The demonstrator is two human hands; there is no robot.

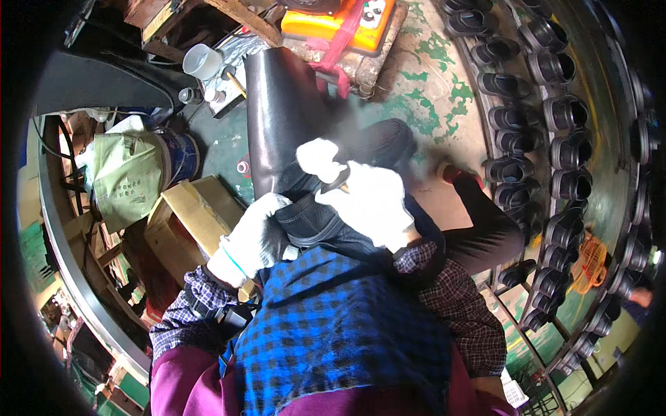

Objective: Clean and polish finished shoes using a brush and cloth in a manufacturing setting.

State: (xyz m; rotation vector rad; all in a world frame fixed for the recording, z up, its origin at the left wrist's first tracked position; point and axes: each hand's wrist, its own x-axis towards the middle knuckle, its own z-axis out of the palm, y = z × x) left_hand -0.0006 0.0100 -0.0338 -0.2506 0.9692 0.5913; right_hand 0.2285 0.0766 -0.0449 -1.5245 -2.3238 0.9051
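Two white-gloved hands grip a tall, glossy black rubber boot (281,118) lying across the person's lap.

To the left sit a green printed sack (125,173) and a brown cardboard box (191,215). The left hand (253,239) has its fingers closed around the boot's ribbed sole end, while the right hand (368,197) presses on the foot part, fingers curled over what looks like a small dark tool, though blur hides it. Beyond, an orange machine (340,21); at right, curved rows of black rubber shoes (527,145) on racks.
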